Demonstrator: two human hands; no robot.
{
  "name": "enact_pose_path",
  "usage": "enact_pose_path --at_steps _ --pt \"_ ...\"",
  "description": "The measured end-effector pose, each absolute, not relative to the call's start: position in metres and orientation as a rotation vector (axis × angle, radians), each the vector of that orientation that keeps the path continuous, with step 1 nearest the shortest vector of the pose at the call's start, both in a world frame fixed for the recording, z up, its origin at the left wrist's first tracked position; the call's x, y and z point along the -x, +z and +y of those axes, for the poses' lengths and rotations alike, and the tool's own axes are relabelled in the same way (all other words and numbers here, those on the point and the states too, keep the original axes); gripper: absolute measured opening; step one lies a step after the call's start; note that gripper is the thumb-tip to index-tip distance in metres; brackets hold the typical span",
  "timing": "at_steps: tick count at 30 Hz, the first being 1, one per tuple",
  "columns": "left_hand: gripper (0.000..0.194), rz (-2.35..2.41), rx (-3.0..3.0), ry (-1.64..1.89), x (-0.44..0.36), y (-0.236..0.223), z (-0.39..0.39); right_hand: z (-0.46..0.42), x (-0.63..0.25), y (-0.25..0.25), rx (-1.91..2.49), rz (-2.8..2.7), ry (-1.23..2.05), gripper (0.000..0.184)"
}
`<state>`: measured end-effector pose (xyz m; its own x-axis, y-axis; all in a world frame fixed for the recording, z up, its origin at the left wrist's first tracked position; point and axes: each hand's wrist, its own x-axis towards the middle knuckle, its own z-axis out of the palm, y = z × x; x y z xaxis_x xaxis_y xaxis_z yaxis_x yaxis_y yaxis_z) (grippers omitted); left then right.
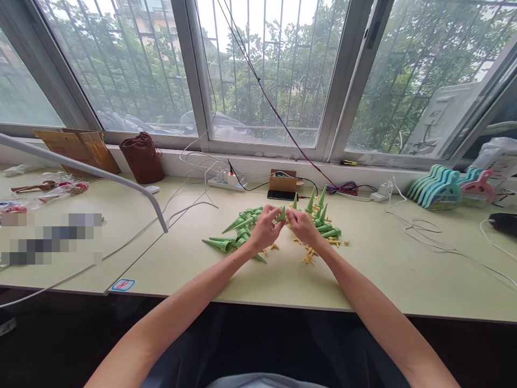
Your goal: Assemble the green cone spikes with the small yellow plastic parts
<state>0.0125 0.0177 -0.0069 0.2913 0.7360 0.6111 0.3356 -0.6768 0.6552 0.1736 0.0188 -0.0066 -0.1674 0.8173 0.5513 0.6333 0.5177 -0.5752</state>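
Observation:
My left hand (266, 227) is closed on a green plastic cone-shaped spike (283, 214), its tip pointing up. Close against it, my right hand (302, 225) pinches with thumb and forefinger; what lies between those fingers is too small to make out. More green spikes (220, 245) lie in a heap around and left of my left hand. Beyond my right hand, several green spikes (321, 198) stand upright, while others lie on their sides. Small yellow plastic pieces (310, 255) are scattered under and beside my right hand.
On the pale table (250, 285), a phone (281, 195) leans near a small cardboard box (283, 182). A power strip (228, 183) and cables run along the window sill. A grey lamp arm (100, 170) crosses the left. Turquoise hangers (436, 188) stand at the right.

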Motion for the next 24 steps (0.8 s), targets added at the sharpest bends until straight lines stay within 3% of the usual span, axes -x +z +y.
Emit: enact_pose_path --at_steps 10,24 --pt "0.039 1.101 -1.624 1.175 -0.0123 -0.0008 0.0176 0.017 -0.1735 -0.0059 1.169 -1.798 0.21 0.044" --pt "0.054 0.856 -1.176 0.88 -0.0113 -0.0004 0.0215 0.016 -0.1745 -0.0056 1.088 -1.844 0.24 0.037"
